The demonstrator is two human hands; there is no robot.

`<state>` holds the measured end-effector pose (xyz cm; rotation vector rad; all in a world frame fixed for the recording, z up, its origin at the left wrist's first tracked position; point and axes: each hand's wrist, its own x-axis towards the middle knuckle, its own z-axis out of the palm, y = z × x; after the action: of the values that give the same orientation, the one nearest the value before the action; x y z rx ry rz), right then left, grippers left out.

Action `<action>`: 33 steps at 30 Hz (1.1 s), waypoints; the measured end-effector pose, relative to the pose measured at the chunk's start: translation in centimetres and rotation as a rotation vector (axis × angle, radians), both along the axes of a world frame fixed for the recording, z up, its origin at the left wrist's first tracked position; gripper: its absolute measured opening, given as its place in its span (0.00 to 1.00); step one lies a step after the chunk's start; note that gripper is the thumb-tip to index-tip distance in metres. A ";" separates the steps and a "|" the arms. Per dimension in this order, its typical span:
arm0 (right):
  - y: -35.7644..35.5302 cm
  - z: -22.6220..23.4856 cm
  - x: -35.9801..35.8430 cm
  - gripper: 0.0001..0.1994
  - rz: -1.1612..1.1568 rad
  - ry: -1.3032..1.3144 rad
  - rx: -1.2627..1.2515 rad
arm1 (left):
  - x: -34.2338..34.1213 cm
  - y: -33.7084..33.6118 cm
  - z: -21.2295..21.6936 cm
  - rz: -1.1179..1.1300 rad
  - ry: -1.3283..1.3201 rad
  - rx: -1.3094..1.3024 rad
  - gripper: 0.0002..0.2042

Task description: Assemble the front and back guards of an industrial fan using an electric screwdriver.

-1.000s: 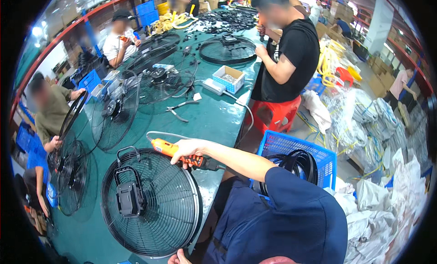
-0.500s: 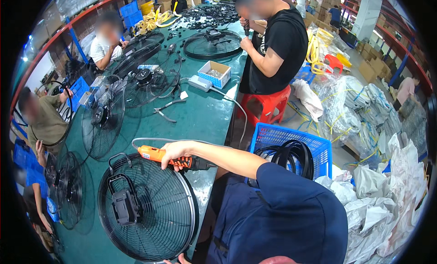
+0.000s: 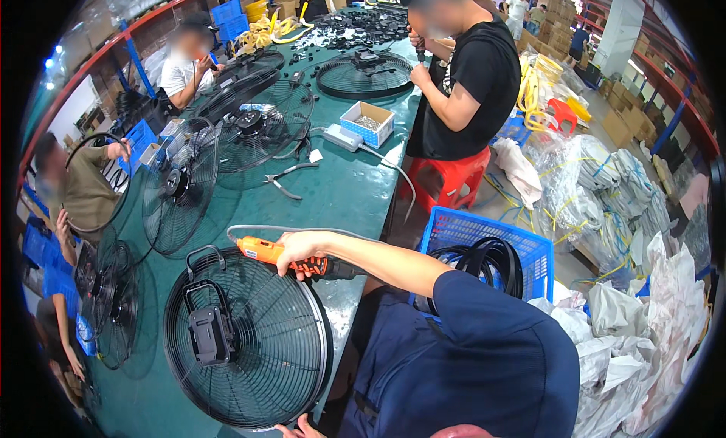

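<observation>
One table (image 3: 344,200) carries your fan (image 3: 276,340), near its right edge. A blue basket (image 3: 548,249) stands beside the table. An orange tool (image 3: 259,250) is over the fan's far rim, your right hand (image 3: 299,249) closed around it. Your left hand (image 3: 301,430) is at the near rim; I cannot tell its grip.

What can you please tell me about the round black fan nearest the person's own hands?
The fan is round, with a black, metal-looking wire cage of close rings. A dark boxy housing sits left of centre, with one looped bracket above it and another at the upper edge. Its right rim gleams. It lies on the green table near the edge. The left hand appears to touch its lower rim; the right hand holds an orange power tool at its upper edge, contact unclear.
</observation>
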<state>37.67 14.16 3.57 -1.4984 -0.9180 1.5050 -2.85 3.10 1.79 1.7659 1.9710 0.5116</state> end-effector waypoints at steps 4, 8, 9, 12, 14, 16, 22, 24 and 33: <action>-0.1 0.3 -0.1 0.17 -0.004 -0.030 -0.002 | 0.5 0.0 0.8 0.044 -0.031 -0.069 0.31; -0.2 0.5 -0.2 0.17 -0.013 -0.089 0.010 | 0.7 -0.3 1.4 0.011 -0.030 -0.063 0.31; -0.2 0.6 -0.3 0.17 0.007 -0.067 0.026 | 0.7 -0.3 1.2 0.017 -0.060 -0.059 0.31; -0.5 0.6 -0.5 0.18 0.016 -0.114 0.053 | 0.4 -0.5 0.1 0.012 -0.132 0.034 0.32; -0.7 0.8 -0.7 0.20 -0.011 -0.107 0.050 | 0.2 -0.3 -1.3 -0.009 -0.101 0.092 0.28; -1.0 1.2 -1.2 0.24 -0.030 -0.099 0.081 | 0.4 0.6 -2.7 -0.085 -0.212 0.586 0.22; -4.0 2.6 -3.4 0.28 -0.251 -0.556 0.031 | -0.3 -0.9 -2.7 0.091 -0.445 0.293 0.22; -5.8 3.0 -3.7 0.23 -0.379 -0.390 0.091 | -0.2 -2.1 -2.5 0.171 -0.627 0.246 0.16; -11.2 5.7 -7.4 0.16 -0.304 0.193 0.938 | 2.8 -2.7 -3.0 -0.139 -0.366 0.273 0.09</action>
<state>30.28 2.93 9.26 -0.7390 -1.0147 0.7783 -0.03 0.36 -1.17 1.7948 1.5731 1.0157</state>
